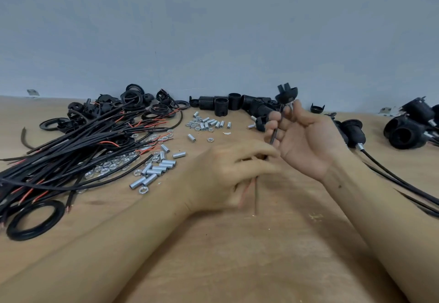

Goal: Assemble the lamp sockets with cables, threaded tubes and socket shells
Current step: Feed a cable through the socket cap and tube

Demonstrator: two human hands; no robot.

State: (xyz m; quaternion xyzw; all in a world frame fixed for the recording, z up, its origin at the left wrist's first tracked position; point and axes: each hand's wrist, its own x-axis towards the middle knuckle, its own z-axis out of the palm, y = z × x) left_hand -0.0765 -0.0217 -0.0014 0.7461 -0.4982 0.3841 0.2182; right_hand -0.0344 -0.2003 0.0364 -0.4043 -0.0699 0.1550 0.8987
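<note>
Head view: the right hand (306,136) holds a black cable (274,134) upright, fingers curled round it, with a black socket base (286,95) sitting at the cable's top, above the fingertips. A short silver threaded tube appears to sit just under the base, though it is partly hidden by the fingers. The left hand (232,172) is blurred; its fingers are curled and seem to pinch the lower run of the same cable, whose red and dark wire ends (251,191) trail below the hand onto the tabletop (213,255).

The likely trouble: if the left hand pulls too hard, the cable could slide back out of the tube and base, or the base could tip, since the right grip is on the cable below it, not on the base itself. The loose wire ends could also snag.

The spare cables (78,146), loose tubes (154,169) and socket shells (228,105) lie well apart to the left and behind; finished sockets (354,134) lie to the right.
</note>
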